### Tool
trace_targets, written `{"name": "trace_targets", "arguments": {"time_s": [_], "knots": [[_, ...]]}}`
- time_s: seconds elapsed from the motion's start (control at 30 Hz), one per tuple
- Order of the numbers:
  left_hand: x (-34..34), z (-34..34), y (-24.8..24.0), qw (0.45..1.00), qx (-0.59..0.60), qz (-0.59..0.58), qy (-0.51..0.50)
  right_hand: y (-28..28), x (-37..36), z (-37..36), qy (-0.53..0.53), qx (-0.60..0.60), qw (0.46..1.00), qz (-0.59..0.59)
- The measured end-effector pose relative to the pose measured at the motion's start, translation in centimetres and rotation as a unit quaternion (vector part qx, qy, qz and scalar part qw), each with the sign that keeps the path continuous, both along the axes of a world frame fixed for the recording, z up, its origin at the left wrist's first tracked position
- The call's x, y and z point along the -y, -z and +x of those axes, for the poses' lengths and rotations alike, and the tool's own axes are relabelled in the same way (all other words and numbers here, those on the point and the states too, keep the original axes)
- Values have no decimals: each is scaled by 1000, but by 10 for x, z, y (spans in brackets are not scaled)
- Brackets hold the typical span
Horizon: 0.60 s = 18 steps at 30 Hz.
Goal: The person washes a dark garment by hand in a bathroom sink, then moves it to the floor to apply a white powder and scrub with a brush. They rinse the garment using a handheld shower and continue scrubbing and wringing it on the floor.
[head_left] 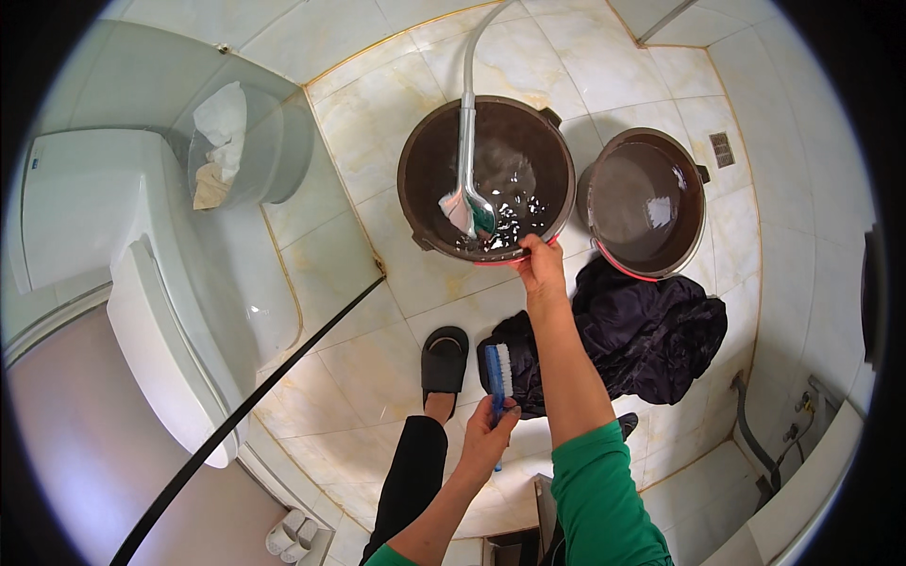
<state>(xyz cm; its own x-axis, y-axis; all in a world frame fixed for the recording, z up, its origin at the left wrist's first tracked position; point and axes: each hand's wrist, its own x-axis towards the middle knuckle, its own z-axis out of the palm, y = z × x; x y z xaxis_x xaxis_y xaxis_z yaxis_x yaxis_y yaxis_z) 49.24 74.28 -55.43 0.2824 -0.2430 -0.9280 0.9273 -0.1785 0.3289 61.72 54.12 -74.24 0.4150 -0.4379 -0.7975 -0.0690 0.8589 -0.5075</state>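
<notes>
My left hand (487,436) is closed around the handle of a scrub brush (498,370) with a blue back and white bristles, held upright over the floor. With my right hand (542,267) I grip the near rim of a large brown bucket (412,141), which has a red edge there. Water stands in this bucket. A silver shower head (466,151) on a grey hose dips into it, beside a pinkish-white object and a green one that I cannot make out. Under my right forearm a dark, shiny padded garment (651,340) lies crumpled on the floor.
A second brown bucket (694,198) with water stands to the right, by a floor drain (722,149). A glass panel with a black edge (274,382) separates off the toilet (132,208) and waste bin (283,151). Pipes (755,439) run along the right wall.
</notes>
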Motion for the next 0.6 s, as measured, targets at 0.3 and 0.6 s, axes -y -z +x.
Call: {"name": "trace_targets", "arguments": {"time_s": [0.3,0.6], "knots": [[1,-3,2,1000,-10,6,4,1,40,39,-45,-20,996,-69],[7,0,0,1000,4,4,16,-10,48,-83,205,91,969,105]]}}
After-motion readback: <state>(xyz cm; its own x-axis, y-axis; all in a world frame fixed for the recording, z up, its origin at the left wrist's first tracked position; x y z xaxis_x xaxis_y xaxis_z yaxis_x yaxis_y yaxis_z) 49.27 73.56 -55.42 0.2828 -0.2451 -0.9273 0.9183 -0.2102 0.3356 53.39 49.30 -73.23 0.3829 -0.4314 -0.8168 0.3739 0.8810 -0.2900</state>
